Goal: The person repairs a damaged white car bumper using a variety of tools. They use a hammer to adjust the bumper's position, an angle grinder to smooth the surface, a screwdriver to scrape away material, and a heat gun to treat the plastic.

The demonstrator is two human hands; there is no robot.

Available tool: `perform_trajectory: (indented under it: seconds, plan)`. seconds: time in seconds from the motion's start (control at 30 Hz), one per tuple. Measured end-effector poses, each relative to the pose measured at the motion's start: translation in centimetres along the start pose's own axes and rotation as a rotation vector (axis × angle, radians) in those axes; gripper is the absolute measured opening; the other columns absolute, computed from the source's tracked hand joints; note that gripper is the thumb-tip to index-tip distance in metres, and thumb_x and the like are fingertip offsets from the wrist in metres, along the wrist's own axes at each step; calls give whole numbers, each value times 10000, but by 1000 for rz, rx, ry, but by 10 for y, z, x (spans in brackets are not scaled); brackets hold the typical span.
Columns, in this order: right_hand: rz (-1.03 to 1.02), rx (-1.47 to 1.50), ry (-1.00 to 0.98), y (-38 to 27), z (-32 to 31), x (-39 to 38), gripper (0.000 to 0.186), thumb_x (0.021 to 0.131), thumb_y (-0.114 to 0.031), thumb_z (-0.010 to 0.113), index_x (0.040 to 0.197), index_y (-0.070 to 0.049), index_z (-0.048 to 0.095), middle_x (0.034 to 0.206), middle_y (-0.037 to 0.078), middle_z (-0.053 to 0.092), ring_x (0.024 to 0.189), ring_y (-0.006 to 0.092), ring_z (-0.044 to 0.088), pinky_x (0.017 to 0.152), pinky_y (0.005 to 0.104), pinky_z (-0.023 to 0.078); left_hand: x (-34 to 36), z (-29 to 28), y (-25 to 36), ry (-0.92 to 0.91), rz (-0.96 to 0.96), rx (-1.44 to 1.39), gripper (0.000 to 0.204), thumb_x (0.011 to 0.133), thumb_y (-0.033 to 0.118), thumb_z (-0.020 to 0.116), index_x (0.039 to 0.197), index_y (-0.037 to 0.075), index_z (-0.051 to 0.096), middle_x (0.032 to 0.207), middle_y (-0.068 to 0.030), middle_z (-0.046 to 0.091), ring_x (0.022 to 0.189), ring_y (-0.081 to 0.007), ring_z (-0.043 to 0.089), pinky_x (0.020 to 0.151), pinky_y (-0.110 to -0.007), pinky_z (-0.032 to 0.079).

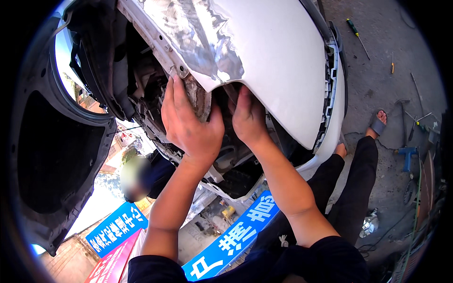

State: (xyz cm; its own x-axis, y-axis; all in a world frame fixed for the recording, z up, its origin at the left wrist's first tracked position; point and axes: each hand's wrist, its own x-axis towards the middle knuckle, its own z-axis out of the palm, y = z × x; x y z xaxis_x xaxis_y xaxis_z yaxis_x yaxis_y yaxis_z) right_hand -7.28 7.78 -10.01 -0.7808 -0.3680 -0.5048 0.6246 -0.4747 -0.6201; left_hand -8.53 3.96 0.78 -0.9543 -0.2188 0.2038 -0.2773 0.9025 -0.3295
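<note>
A dirt-caked, greyish, rough-surfaced piece (200,96) at the cut-out edge of the glossy white car body panel with a shiny bare patch (283,61) is flanked by the left hand's (193,127) fingers and thumb. The right hand (247,115) is tucked under that panel's edge; whether anything is gripped by either hand cannot be told. Right of the panel, a green-and-black-handled screwdriver (352,27) is seen on the grey floor (377,85).

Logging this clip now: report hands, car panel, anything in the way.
Left hand at edge of white car panel; right hand tucked under it. Shiny patch on panel. Panel edge partly hides right hand.
</note>
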Motion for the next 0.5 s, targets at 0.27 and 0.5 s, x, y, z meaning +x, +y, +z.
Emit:
perform_trajectory:
  seconds: [0.27,0.5]
  plan:
    - [120,-181,-86,12,-4,2,387,1012,-350,424,1008,-3,596,744,111,611,749,289,604,772,424,468,0,-1,-3,10,28,15,783,619,60,694,1362,-16,457,1268,-228,560,1109,-393,567,968,-427,427]
    - [-65,-234,7,20,1,4,478,1018,-456,346,1031,-10,515,894,102,515,836,215,493,726,345,387,0,-1,-2,7,37,15,762,625,44,673,1353,-28,461,1266,-236,558,1115,-401,563,975,-430,422]
